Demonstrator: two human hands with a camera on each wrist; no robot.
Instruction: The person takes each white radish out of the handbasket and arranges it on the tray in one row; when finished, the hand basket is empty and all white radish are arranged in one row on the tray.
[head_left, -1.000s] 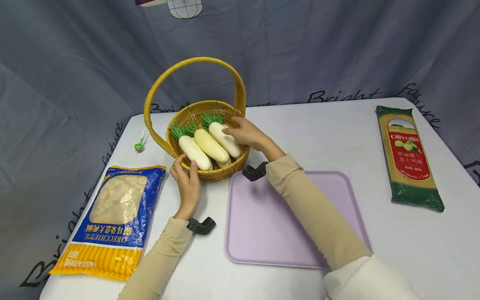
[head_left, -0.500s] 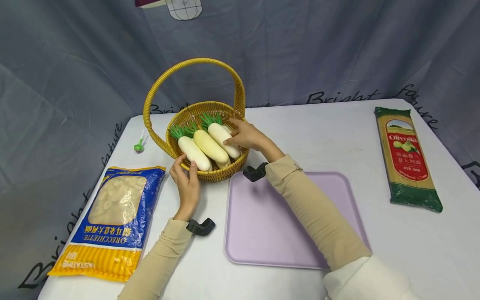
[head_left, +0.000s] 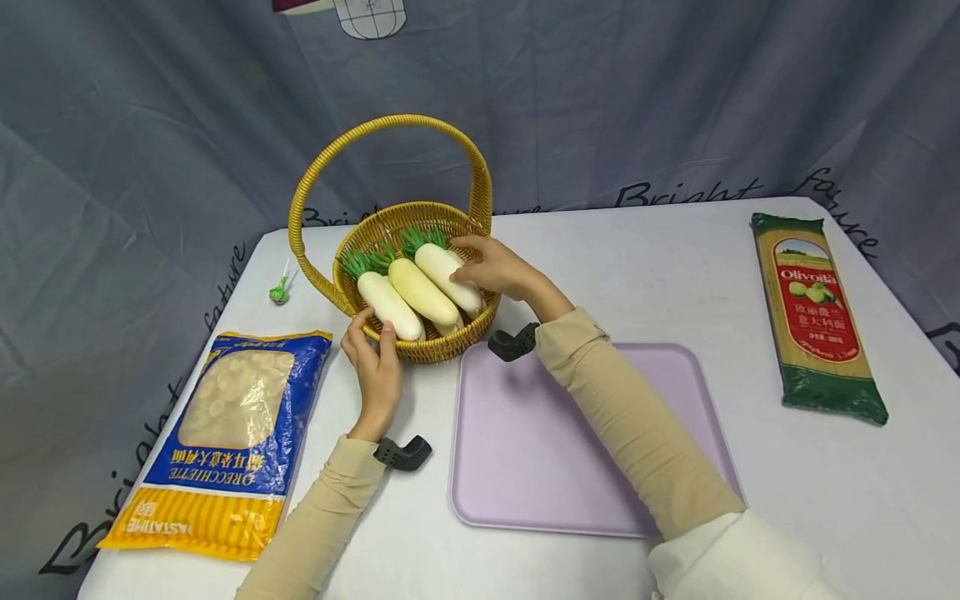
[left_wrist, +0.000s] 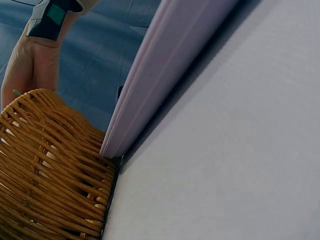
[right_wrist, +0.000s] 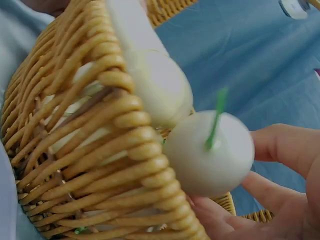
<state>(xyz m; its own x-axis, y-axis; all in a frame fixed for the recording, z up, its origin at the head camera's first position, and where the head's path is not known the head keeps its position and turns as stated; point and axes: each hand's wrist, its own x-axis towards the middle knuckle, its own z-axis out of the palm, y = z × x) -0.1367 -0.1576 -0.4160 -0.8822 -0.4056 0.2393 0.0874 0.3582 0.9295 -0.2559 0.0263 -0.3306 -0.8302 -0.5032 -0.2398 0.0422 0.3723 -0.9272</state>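
Observation:
Several white and pale yellow radishes with green tops lie in a yellow wicker basket (head_left: 480, 329). My right hand (head_left: 498, 268) reaches over the basket's right side and holds the rightmost white radish (head_left: 442, 271). In the right wrist view, thumb and fingers of the right hand (right_wrist: 285, 185) lie around that white radish (right_wrist: 205, 160). Outside the near left rim, my left hand (head_left: 375, 371) rests against the basket, thumb and fingers extended, close to the leftmost white radish (head_left: 390, 306). The left wrist view shows the wicker wall (left_wrist: 55, 170), not the left hand.
A lilac tray (head_left: 547, 467) lies under the right forearm, right of the basket. At left are a blue and yellow bag of orecchiette (head_left: 232, 442) and a green lollipop (head_left: 280, 290). A spaghetti packet (head_left: 821, 317) lies far right. A grey curtain hangs behind.
The right thumb has shifted down and inward along the rightmost white radish, which has moved slightly within the basket. The left hand and the basket stay in place.

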